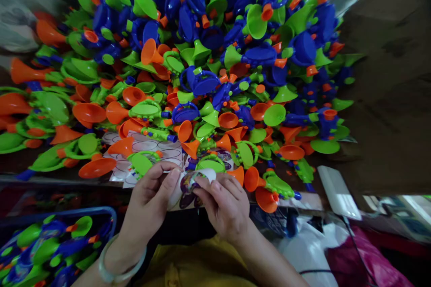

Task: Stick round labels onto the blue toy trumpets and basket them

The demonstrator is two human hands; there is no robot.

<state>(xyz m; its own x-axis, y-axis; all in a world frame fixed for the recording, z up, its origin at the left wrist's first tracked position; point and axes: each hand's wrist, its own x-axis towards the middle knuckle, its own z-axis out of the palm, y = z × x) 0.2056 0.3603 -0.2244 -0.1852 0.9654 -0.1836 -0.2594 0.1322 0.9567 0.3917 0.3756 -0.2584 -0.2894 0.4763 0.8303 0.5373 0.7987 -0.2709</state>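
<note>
Between my two hands is a sheet of oval stickers (pixel 186 189), white at the edges with dark purple printed pictures, bent as it is held. My left hand (pixel 155 195) pinches its left side between thumb and fingers. On the right side, my right hand (pixel 225 201) has thumb and fingertips closed on a sticker edge; whether that sticker is loose from the sheet I cannot tell. Just beyond my fingers lie a green toy trumpet (pixel 211 164) and another green trumpet with an orange bell (pixel 141 162).
Blue, green and orange toy trumpets (pixel 202 85) are heaped over the table. Peeled-looking sticker sheets (pixel 161 148) lie at the front edge. A blue basket (pixel 112 216) with more trumpets stands low left. A white power bank-like box (pixel 338 192) with a cable sits at right, above plastic bags (pixel 303 251).
</note>
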